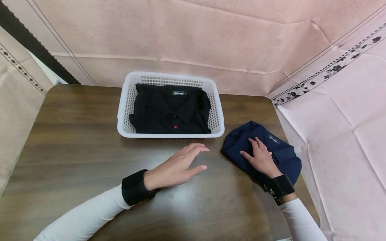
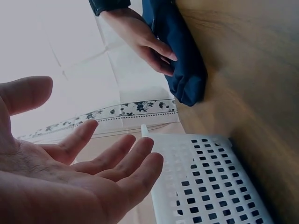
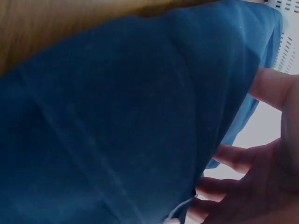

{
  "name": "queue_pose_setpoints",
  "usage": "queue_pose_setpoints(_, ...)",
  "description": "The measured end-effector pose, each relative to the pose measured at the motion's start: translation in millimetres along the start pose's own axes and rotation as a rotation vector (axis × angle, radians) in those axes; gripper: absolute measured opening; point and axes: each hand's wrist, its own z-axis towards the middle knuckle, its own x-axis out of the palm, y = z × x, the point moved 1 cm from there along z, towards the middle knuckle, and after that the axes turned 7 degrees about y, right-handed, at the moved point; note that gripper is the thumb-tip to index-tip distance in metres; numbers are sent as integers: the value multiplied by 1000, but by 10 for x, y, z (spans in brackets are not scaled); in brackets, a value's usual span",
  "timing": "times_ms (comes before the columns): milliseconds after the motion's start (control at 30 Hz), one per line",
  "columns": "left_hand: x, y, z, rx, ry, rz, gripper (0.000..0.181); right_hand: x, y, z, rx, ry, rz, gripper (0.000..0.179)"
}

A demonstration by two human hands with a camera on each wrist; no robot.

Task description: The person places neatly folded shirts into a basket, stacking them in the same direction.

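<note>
A folded navy shirt with a small label lies on the right side of the table. My right hand rests on top of it, fingers spread; in the right wrist view its fingertips touch the blue cloth. My left hand hovers over the table in front of the basket, palm turned inward and fingers loosely extended, holding nothing. The white plastic basket stands at the back middle. Inside it lies a folded black shirt with a collar and red buttons.
The brown wooden table carries the basket and navy shirt. Pale pink cloth hangs behind it. A white cloth with a floral border covers the right side, close to the navy shirt.
</note>
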Motion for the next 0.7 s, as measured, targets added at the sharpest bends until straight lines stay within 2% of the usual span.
queue_pose_setpoints(167,18,45,-25,-20,-6,-26,53,114,69,-95,-36,-9,-11,82)
queue_pose_setpoints(367,39,114,-86,-30,-16,-83,53,239,217,-234,-87,-67,-26,77)
queue_pose_setpoints(700,-3,181,-204,-69,-70,-112,51,367,461,-411,-153,-97,-85,75)
